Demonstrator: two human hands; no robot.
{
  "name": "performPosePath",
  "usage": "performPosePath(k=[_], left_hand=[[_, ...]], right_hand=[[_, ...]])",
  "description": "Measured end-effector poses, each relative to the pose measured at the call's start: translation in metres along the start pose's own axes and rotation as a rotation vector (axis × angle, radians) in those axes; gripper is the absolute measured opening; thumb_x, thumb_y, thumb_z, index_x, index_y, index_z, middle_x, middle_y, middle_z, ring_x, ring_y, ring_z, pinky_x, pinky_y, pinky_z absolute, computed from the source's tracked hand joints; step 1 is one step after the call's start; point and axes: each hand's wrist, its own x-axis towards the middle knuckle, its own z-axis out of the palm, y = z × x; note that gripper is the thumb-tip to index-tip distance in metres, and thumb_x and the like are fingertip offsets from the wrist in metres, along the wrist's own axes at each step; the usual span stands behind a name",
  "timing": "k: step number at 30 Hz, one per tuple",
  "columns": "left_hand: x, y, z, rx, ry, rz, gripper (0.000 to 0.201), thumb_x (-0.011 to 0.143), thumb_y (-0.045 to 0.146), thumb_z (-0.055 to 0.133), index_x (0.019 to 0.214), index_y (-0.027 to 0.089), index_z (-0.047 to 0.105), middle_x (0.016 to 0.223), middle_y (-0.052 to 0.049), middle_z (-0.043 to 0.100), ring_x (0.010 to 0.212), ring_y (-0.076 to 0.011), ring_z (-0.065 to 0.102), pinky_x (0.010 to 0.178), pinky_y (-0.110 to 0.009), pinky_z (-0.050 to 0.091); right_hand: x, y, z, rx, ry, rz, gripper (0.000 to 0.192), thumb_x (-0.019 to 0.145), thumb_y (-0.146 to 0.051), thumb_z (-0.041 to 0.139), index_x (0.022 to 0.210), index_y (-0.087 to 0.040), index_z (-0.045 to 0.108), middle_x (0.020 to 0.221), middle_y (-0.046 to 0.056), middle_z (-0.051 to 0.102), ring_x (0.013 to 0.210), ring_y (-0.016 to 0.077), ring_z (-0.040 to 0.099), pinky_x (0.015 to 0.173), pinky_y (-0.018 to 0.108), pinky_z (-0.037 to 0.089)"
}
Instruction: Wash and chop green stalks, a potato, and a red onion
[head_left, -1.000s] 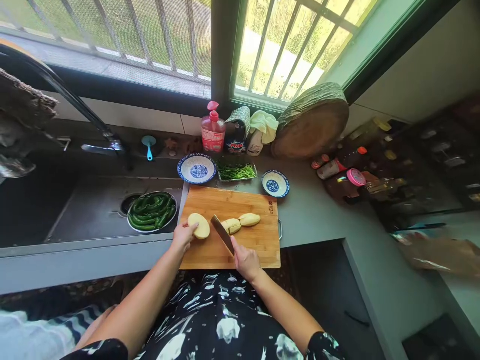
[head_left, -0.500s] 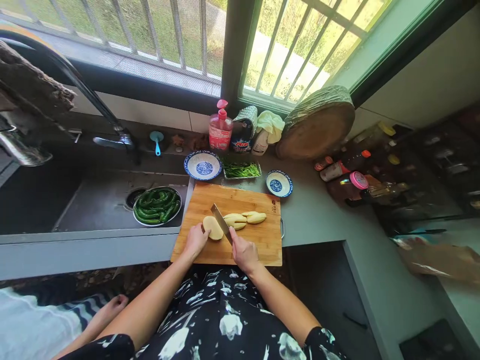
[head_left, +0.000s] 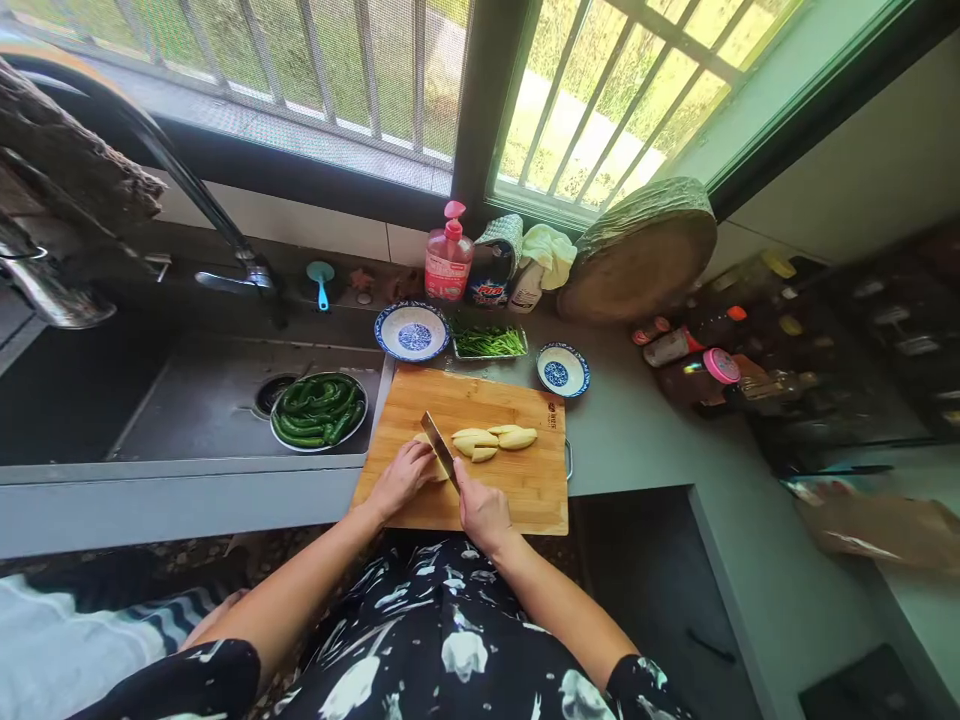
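My left hand (head_left: 405,480) presses down with curled fingers on a pale peeled potato piece (head_left: 437,471), covering most of it. My right hand (head_left: 484,512) grips a kitchen knife (head_left: 438,445) by the handle. Its blade points away from me and to the left, right beside the fingers of my left hand and against the potato. Both rest over a wooden cutting board (head_left: 517,500). Several cut potato pieces (head_left: 517,437) lie to the right of the blade, in two loose groups.
A bowl of green chillies (head_left: 319,410) stands in the sink (head_left: 202,400) at left. Behind the board are a blue-patterned plate (head_left: 412,333), a tray of cut greens (head_left: 490,343) and a small plate (head_left: 562,370). Bottles (head_left: 720,367) crowd the right. Another person's clothing (head_left: 75,650) shows lower left.
My left hand has shifted right and closed over the potato, whose broad cut face was showing before. The knife blade is now against the potato. The other person's hand has mostly gone behind my arm.
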Motion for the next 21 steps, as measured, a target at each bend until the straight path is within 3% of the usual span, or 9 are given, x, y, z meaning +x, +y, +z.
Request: performPosePath(k=[6,10,15,21], left_hand=[[-0.001,-0.002,-0.001,-0.037,-0.072,-0.075,0.027,0.081,0.030,0.058,0.104,0.017,0.064,0.111,-0.012,0.059,0.113,-0.0276,0.047,0.098,-0.046,0.041],[0.000,0.001,-0.005,-0.067,-0.084,-0.107,0.025,0.081,0.029,0.058,0.102,0.018,0.065,0.112,-0.012,0.059,0.114,-0.0276,0.047,0.100,-0.047,0.040],[-0.001,0.001,-0.005,-0.062,-0.073,-0.089,0.029,0.080,0.031,0.060,0.106,0.017,0.064,0.113,-0.012,0.059,0.113,-0.0278,0.047,0.100,-0.047,0.039],[-0.007,-0.001,-0.003,-0.057,-0.009,-0.071,0.028,0.082,0.032,0.058,0.105,0.016,0.063,0.113,-0.013,0.058,0.113,-0.0271,0.048,0.099,-0.046,0.040]], right_hand=[[0.015,-0.009,-0.008,-0.070,-0.139,-0.034,0.076,0.079,-0.010,0.045,0.147,-0.013,0.013,0.078,0.011,0.068,0.065,0.0201,0.066,0.058,0.027,0.052],[0.022,-0.011,0.004,-0.085,-0.138,-0.047,0.078,0.080,-0.008,0.043,0.147,-0.012,0.004,0.078,0.012,0.068,0.065,0.0199,0.066,0.058,0.028,0.053],[0.026,0.007,0.017,-0.051,-0.128,-0.001,0.070,0.085,-0.016,0.042,0.147,-0.012,0.009,0.079,0.011,0.069,0.067,0.0179,0.066,0.062,0.025,0.051],[0.027,0.010,-0.004,-0.034,-0.086,0.002,0.064,0.089,-0.021,0.040,0.147,-0.020,0.014,0.082,0.009,0.070,0.068,0.0185,0.066,0.063,0.026,0.051]])
